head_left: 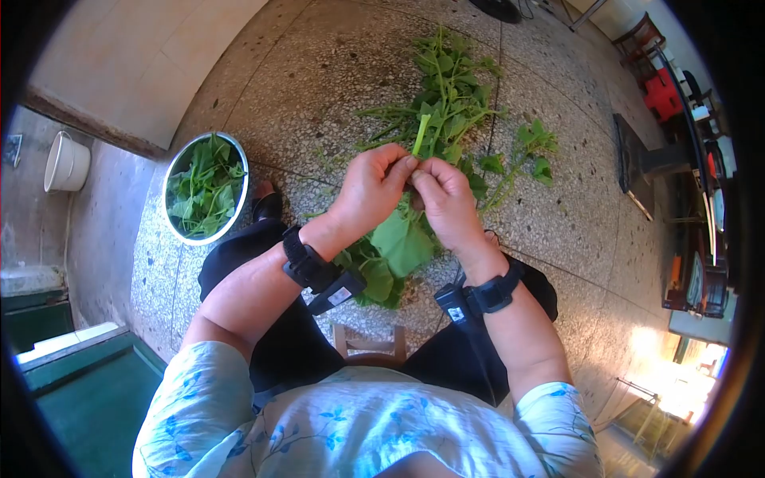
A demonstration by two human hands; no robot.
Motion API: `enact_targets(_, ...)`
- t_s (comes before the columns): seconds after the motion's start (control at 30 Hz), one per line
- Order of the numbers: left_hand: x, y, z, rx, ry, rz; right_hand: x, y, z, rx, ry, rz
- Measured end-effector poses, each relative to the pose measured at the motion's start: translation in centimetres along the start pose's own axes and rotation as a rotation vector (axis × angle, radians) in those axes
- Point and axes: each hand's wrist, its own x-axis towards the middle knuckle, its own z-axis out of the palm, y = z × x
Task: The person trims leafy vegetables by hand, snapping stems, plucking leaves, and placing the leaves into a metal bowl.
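Observation:
My left hand (368, 190) and my right hand (448, 201) meet in front of me, both closed in a pinch on a pale green leafy stem (421, 134). The stem's bare end points up and away from me. A broad green leaf (403, 243) hangs below my hands; whether it joins the held stem is hidden by my fingers. Just beyond lies a heap of leafy vine stems (453, 88) on the floor. More green leaves (376, 277) lie between my knees, partly behind my left wrist.
To my left stands a metal basin (169, 217) filled with leafy greens (205, 191). A white bucket (67, 163) is farther left by the wall. A loose leafy sprig (535, 143) lies right of the heap. A small wooden stool (368, 344) shows beneath me.

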Motion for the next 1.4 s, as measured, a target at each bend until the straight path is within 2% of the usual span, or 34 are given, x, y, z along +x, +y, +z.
enact_targets(0.07, 0.0, 0.1, 0.1, 0.004, 0.018, -0.008, 0.0, -0.1, 0.1, -0.145, -0.006, -0.014)
enact_targets(0.13, 0.1, -0.1, 0.2, 0.007, 0.035, -0.016, 0.0, -0.2, -0.2, -0.153, -0.013, 0.008)
enact_targets(0.2, 0.5, -0.5, 0.0, -0.425, 0.042, -0.214, 0.1, 0.2, -0.5, -0.025, -0.028, 0.004)
enact_targets(0.3, 0.6, -0.3, -0.2, -0.337, 0.036, -0.176, 0.1, 0.3, -0.5, -0.063, -0.013, 0.029)
enact_targets(0.43, 0.9, -0.6, -0.8, -0.388, 0.045, -0.199, -0.3, -0.2, -0.6, -0.011, -0.035, 0.055)
enact_targets(0.5, 1.0, -0.5, -1.3, -0.551, 0.079, -0.297, -0.3, 0.0, -0.6, 0.109, -0.041, 0.073)
enact_targets(0.7, 1.4, -0.8, -2.2, -0.672, 0.157, -0.416, -0.6, -0.1, -0.6, 0.244, -0.078, 0.029)
enact_targets(0.97, 1.7, -0.5, -3.6, -0.68, 0.114, -0.35, -0.5, -0.1, -1.5, 0.176, -0.055, 0.03)
enact_targets(1.03, 1.7, -0.6, -3.9, -0.842, -0.01, -0.328, -0.5, -0.2, -1.9, 0.108, -0.059, -0.007)
enact_targets(1.17, 1.4, -0.1, -4.3, -0.854, -0.097, -0.32, -0.4, -0.4, -1.9, 0.16, -0.021, 0.007)
enact_targets(1.23, 0.8, 0.4, -4.1, -0.614, -0.163, -0.272, -0.4, -0.5, -2.0, 0.187, 0.007, 0.033)
enact_targets(1.27, 0.5, 0.4, -3.9, -0.617, -0.169, -0.273, -0.3, -0.6, -1.9, 0.121, 0.014, 0.019)
enact_targets(1.33, 0.1, 0.7, -3.3, -0.354, -0.167, -0.144, -0.4, -0.9, -1.6, 0.048, 0.03, 0.004)
enact_targets(1.4, -0.2, 1.3, -2.9, -0.309, -0.206, -0.151, -0.4, -1.5, -0.8, 0.048, 0.063, 0.015)
